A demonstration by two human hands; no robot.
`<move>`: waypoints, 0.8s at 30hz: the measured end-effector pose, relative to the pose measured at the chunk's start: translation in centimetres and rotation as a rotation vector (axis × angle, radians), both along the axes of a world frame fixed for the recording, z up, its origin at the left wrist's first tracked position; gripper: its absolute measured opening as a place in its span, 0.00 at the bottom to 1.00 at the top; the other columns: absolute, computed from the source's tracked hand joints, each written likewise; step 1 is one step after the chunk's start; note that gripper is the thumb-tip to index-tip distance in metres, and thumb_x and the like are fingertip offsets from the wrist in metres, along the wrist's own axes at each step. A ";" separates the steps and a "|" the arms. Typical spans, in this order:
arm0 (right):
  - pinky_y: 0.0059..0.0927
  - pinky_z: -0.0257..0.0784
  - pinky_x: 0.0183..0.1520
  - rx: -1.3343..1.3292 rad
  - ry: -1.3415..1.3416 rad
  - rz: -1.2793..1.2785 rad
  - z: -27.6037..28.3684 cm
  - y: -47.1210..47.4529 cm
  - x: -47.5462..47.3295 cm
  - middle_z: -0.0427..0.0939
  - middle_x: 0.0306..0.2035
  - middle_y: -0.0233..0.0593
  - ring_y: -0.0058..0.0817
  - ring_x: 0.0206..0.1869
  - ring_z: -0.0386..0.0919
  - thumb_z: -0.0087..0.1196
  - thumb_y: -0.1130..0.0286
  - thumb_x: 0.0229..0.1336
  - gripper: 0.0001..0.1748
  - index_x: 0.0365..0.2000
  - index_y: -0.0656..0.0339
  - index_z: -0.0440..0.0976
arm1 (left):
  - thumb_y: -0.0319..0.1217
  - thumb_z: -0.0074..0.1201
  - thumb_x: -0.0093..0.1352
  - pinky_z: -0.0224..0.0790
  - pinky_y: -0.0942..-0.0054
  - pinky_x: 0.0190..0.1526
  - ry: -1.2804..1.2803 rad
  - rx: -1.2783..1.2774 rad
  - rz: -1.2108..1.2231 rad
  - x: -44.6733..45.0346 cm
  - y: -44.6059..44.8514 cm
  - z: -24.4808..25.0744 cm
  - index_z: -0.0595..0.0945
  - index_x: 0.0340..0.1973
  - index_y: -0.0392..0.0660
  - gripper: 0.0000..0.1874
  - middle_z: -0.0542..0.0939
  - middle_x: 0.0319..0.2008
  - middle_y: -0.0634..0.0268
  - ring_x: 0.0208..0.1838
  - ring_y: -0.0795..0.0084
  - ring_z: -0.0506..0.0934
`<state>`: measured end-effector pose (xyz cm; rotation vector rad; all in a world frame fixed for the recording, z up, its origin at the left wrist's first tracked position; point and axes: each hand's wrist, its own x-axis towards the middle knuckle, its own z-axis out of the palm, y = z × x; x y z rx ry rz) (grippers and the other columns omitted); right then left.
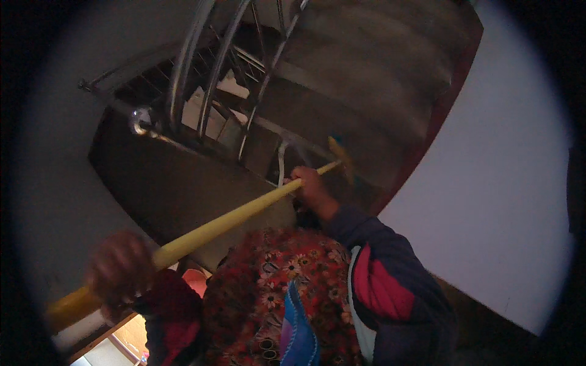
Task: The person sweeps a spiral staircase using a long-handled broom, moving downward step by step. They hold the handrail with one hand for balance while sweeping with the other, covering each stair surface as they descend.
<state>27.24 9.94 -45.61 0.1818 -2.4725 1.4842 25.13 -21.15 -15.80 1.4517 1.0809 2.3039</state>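
A long yellow pole (229, 223) runs slantwise across the view, from the lower left up to the middle right. My left hand (120, 270), somewhat blurred, is closed around its thicker, near part. Farther along, my right hand (311, 187) grips the same pole close to its far end. There the pole meets a yellow head (341, 158) with blue-green bits at its ends, like a broom or mop head; the dim light leaves its kind unclear. The head is over the stair steps, and whether it touches them cannot be told.
Dark stairs (361, 82) rise ahead, with a red-brown skirting (439, 123) and a pale wall (494, 192) on the right. A metal railing (185, 68) stands at the left, beside a dark landing (183, 192). A lit opening (128, 338) shows at the lower left.
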 end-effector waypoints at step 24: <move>0.33 0.66 0.39 -0.927 -0.609 -0.384 -16.7 5.4 6.2 0.73 0.30 0.39 0.33 0.38 0.72 0.52 0.72 0.49 0.03 0.26 0.59 0.70 | 0.35 0.54 0.59 0.61 0.54 0.54 -0.511 -0.462 0.036 -3.3 12.1 -11.2 0.65 0.19 0.49 0.13 0.69 0.20 0.67 0.28 0.70 0.70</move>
